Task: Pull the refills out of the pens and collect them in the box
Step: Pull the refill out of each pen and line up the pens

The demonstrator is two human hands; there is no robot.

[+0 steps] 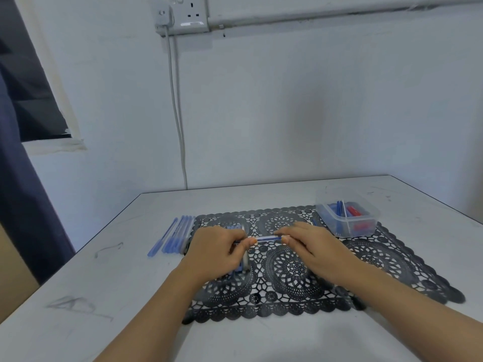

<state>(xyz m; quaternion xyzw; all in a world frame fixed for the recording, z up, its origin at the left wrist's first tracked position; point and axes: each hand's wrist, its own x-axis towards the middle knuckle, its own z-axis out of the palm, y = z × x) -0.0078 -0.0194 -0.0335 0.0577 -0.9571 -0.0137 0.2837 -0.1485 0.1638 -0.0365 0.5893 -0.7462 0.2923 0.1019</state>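
1. Both hands meet at centre frame, above a black lace mat on the white tabletop.
2. Left hand: grip pinched on one end of a clear pen with blue inside. Under the same hand sits a bundle of blue pens; whether the palm also grips it or only rests on it cannot be told.
3. Right hand: grip narrow, fingertips closed on the pen's other end. The pen lies level between the two hands, just above the mat.
4. Step in hand, as judged: pulling the refill from this pen. Whether the refill has started to slide out cannot be told; the join is hidden by fingertips.
5. Box: clear plastic, no lid on it, right of centre on the mat's far corner. Inside are several blue sticks, a thin pale one and some red pieces; likely refills already collected, though detail is too soft to be sure.
6. Row of blue barrels, left of the mat on the tabletop, side by side. Probably emptied pens, set aside.
7. Progress, judged: partway. Some items boxed, one pen in hand, the bundle under the left hand left to do.
8. Writing: none readable on pens, box or mat. The wall socket at top of frame shows no legible label.
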